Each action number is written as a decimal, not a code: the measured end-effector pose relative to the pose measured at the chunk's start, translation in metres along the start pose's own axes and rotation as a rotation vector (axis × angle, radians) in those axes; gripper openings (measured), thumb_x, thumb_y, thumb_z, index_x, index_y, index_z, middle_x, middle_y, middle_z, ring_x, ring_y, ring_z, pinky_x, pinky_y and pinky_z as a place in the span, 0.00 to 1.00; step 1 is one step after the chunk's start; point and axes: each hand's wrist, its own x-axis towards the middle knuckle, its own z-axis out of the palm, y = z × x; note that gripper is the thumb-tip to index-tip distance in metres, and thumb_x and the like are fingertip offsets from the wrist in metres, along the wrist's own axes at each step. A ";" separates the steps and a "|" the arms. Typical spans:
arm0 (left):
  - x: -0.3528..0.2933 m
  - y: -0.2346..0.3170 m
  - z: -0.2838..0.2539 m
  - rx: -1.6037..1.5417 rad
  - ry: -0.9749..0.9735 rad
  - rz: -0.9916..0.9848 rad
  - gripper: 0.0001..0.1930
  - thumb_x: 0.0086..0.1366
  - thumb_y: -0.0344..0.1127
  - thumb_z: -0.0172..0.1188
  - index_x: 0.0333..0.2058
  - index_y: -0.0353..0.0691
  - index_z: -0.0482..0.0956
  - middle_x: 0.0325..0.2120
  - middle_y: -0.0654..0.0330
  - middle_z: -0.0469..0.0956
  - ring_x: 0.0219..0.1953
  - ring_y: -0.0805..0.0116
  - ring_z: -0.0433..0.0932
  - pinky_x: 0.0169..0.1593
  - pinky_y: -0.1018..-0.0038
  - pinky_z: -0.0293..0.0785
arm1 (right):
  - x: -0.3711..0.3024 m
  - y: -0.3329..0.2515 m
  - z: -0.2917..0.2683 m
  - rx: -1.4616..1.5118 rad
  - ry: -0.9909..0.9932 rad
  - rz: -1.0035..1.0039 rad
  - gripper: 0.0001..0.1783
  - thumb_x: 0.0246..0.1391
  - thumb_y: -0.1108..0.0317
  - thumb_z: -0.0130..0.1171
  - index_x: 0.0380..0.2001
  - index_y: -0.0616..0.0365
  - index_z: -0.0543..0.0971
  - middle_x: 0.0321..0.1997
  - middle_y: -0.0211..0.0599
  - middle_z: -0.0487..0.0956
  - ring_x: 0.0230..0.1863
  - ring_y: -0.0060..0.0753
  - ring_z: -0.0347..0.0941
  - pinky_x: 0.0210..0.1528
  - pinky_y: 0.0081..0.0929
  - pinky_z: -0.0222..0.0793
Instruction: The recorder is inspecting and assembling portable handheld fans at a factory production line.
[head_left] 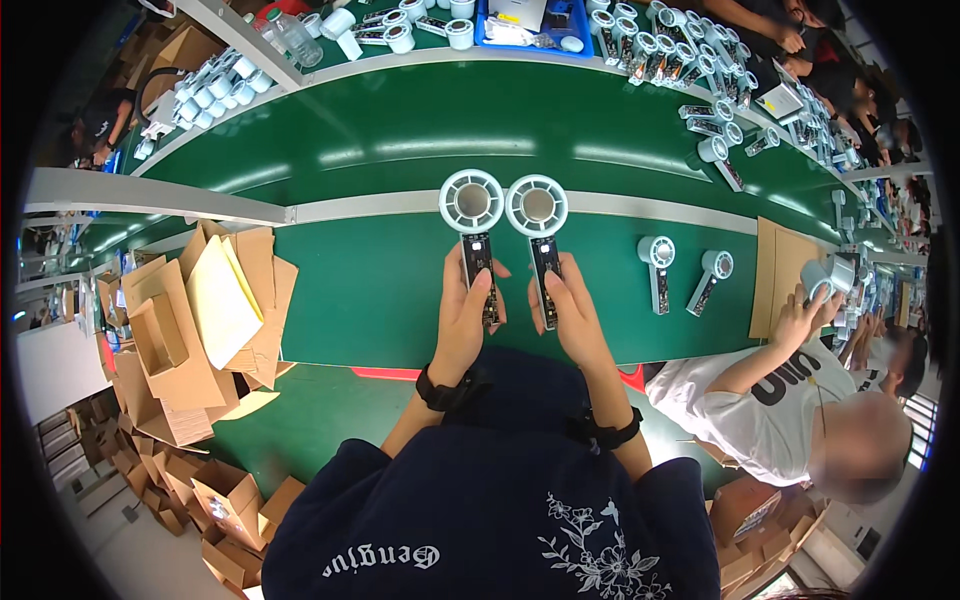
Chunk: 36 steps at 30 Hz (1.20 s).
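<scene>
Over the near part of the green table I hold two handheld fans side by side, both upright, with pale round heads away from me. My left hand (465, 310) is closed around the handle of the left fan (472, 203), thumb on its bare black circuit board. The right fan (537, 205) has the same exposed board, and my right hand (572, 312) grips its handle, thumb along the edge. The two heads nearly touch. To the right, two similar fans, one nearer (657, 252) and one farther right (716, 264), lie apart on the tabletop (360, 290).
Flattened cardboard (270, 330) and open boxes pile up on the left. A pale metal rail (350, 208) crosses beyond my hands. Many fans (670, 50) crowd the far right, near a blue bin (535, 42). A co-worker in white (760, 400) handles a pale part at right.
</scene>
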 end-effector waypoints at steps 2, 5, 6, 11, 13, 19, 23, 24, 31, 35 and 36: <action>-0.001 0.002 0.000 0.005 0.001 -0.001 0.21 0.70 0.38 0.42 0.57 0.37 0.53 0.37 0.59 0.69 0.19 0.80 0.68 0.17 0.85 0.62 | -0.001 0.000 0.000 -0.002 -0.005 -0.001 0.13 0.66 0.63 0.37 0.44 0.62 0.62 0.25 0.30 0.68 0.18 0.17 0.63 0.20 0.16 0.60; -0.005 0.003 0.001 -0.003 0.000 0.006 0.21 0.70 0.39 0.42 0.57 0.38 0.53 0.37 0.59 0.69 0.19 0.80 0.68 0.17 0.85 0.63 | -0.004 0.001 0.003 -0.028 -0.007 -0.017 0.14 0.65 0.62 0.36 0.45 0.60 0.65 0.26 0.31 0.69 0.18 0.18 0.63 0.20 0.16 0.58; -0.006 0.002 0.002 -0.012 -0.002 0.010 0.21 0.70 0.39 0.42 0.57 0.38 0.53 0.37 0.59 0.69 0.19 0.80 0.69 0.17 0.85 0.63 | -0.005 0.002 0.002 -0.031 -0.009 -0.021 0.14 0.65 0.62 0.36 0.45 0.60 0.65 0.26 0.31 0.69 0.18 0.18 0.63 0.20 0.16 0.58; -0.015 0.005 0.003 -0.022 0.004 0.044 0.20 0.70 0.39 0.42 0.56 0.38 0.54 0.37 0.58 0.69 0.20 0.79 0.69 0.18 0.84 0.64 | -0.012 0.001 0.005 -0.024 -0.036 -0.037 0.14 0.66 0.62 0.38 0.45 0.62 0.62 0.26 0.30 0.69 0.18 0.17 0.63 0.20 0.16 0.60; -0.019 0.006 0.003 -0.027 0.003 0.053 0.20 0.70 0.39 0.42 0.56 0.38 0.54 0.37 0.58 0.69 0.20 0.79 0.69 0.18 0.84 0.65 | -0.017 -0.001 0.007 -0.041 -0.035 -0.056 0.14 0.66 0.62 0.38 0.46 0.62 0.62 0.26 0.30 0.69 0.18 0.17 0.63 0.20 0.16 0.59; -0.033 0.006 0.004 -0.058 -0.002 0.050 0.19 0.70 0.39 0.42 0.55 0.38 0.54 0.37 0.58 0.69 0.20 0.78 0.70 0.20 0.83 0.66 | -0.027 0.001 0.013 0.007 -0.044 -0.082 0.16 0.65 0.60 0.36 0.46 0.60 0.64 0.25 0.31 0.70 0.17 0.18 0.63 0.20 0.15 0.58; -0.039 0.002 0.003 -0.035 0.002 0.073 0.19 0.71 0.41 0.41 0.55 0.38 0.55 0.36 0.58 0.70 0.21 0.77 0.70 0.21 0.82 0.66 | -0.034 0.001 0.013 -0.015 -0.048 -0.085 0.16 0.66 0.59 0.36 0.47 0.59 0.64 0.25 0.32 0.70 0.17 0.19 0.63 0.20 0.15 0.58; -0.040 0.000 0.003 -0.036 -0.001 0.076 0.19 0.71 0.41 0.41 0.55 0.38 0.55 0.36 0.58 0.70 0.21 0.77 0.70 0.21 0.82 0.66 | -0.035 0.002 0.013 -0.029 -0.048 -0.084 0.16 0.66 0.59 0.36 0.46 0.59 0.64 0.24 0.32 0.71 0.17 0.19 0.63 0.20 0.15 0.58; -0.044 0.000 0.008 -0.016 0.034 0.066 0.17 0.72 0.44 0.39 0.52 0.38 0.58 0.32 0.60 0.71 0.21 0.77 0.71 0.22 0.83 0.66 | -0.042 0.009 0.009 -0.029 -0.043 -0.113 0.14 0.66 0.60 0.37 0.45 0.58 0.64 0.25 0.33 0.72 0.16 0.19 0.64 0.20 0.15 0.59; -0.043 0.000 0.006 -0.002 0.018 0.072 0.16 0.71 0.44 0.39 0.50 0.38 0.59 0.31 0.61 0.71 0.21 0.77 0.70 0.22 0.83 0.67 | -0.046 0.007 0.011 -0.025 -0.034 -0.084 0.13 0.66 0.60 0.38 0.45 0.58 0.64 0.25 0.33 0.72 0.17 0.18 0.64 0.20 0.15 0.59; -0.044 0.000 0.005 -0.006 0.015 0.071 0.16 0.71 0.44 0.39 0.50 0.38 0.59 0.31 0.61 0.71 0.21 0.77 0.70 0.22 0.83 0.67 | -0.046 0.006 0.012 -0.032 -0.030 -0.076 0.13 0.66 0.60 0.38 0.45 0.58 0.64 0.24 0.33 0.72 0.17 0.18 0.64 0.20 0.15 0.59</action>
